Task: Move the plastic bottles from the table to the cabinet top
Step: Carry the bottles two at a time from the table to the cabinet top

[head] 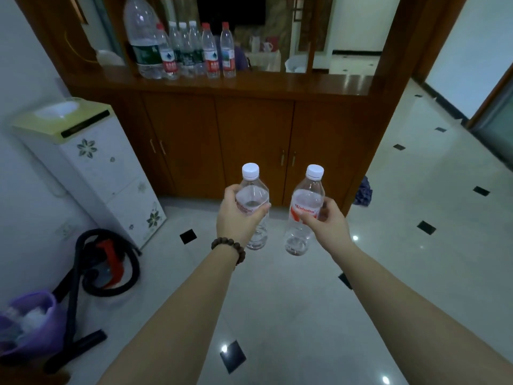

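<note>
My left hand [236, 218] grips a clear white-capped bottle [254, 194] around its red label, upright. My right hand [326, 222] holds a second clear white-capped bottle [306, 198] the same way, tilted slightly left at its base. Both bottles hang in the air in front of the brown wooden cabinet, below its top [291, 81]. On the left part of that top stand several bottles: a big clear jug [143, 37], small bottles with red caps [210, 51] and with white caps [186, 48].
A white water dispenser [91, 165] stands left of the cabinet. A vacuum cleaner with a black hose [108, 262] and a purple bin [30, 323] sit on the floor at the left. The tiled floor [416, 218] stretches to the right.
</note>
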### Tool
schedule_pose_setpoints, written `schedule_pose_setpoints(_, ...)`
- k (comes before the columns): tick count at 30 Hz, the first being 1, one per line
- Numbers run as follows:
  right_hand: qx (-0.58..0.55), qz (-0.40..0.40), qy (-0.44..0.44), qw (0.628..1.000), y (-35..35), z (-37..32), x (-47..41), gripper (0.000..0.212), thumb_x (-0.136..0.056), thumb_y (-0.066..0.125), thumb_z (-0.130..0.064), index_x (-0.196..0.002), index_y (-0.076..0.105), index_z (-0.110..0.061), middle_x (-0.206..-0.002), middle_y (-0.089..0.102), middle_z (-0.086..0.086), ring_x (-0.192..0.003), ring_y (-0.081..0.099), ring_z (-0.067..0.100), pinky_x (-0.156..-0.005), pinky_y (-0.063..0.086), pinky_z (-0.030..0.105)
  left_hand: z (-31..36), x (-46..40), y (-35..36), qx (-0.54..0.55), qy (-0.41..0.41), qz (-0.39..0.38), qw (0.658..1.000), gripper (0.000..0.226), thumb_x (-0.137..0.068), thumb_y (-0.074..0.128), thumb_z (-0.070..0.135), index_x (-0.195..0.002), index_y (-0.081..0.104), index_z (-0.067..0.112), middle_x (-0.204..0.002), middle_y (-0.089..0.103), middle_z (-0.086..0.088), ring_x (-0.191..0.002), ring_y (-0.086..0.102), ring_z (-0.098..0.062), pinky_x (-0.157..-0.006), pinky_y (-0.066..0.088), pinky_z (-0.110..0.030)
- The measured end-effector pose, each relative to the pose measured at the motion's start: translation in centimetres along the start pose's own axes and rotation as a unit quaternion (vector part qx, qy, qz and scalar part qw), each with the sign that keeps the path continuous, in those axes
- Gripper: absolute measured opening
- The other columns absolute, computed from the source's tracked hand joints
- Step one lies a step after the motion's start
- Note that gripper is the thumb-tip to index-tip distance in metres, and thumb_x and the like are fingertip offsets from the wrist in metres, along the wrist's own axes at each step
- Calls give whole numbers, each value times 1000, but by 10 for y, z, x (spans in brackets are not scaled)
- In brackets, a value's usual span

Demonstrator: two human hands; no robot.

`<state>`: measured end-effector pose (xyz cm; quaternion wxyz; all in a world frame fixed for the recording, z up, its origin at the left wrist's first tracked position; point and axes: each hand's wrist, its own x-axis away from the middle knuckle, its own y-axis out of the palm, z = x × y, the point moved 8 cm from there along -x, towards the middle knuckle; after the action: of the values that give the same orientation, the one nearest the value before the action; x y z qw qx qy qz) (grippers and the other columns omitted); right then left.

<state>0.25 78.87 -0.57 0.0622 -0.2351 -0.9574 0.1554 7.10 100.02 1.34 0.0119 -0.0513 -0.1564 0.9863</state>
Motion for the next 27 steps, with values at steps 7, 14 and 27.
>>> schedule_pose_setpoints(7, 1, 1, -12, 1000, 25, -22, -129, 62, -77, 74, -40, -129, 45, -20, -123, 60, -4, -109, 58, 16, -86, 49, 29, 10, -135, 20, -11, 21, 0, 1000, 65, -74, 79, 34, -126, 42, 25, -116, 53, 9, -103, 51, -10, -83, 44, -23)
schedule_pose_setpoints(14, -7, -16, -56, 998, 52, -48, -281, 57, -78, 74, -37, -127, 48, -23, -109, 60, -13, -101, 60, 9, -79, 49, 21, 16, -284, 53, 13, 51, 30, 998, 65, -71, 81, 34, -124, 45, 23, -111, 56, 11, -99, 58, -10, -81, 50, -22)
schedule_pose_setpoints(27, -16, -25, -204, 979, 69, -224, -601, 60, -74, 73, -49, -125, 51, -25, -115, 64, -9, -102, 61, 4, -86, 51, 26, 141, -593, 108, 8, 161, 111, 981, 57, -68, 82, 39, -112, 50, 26, -105, 61, 11, -95, 59, -4, -78, 48, -17)
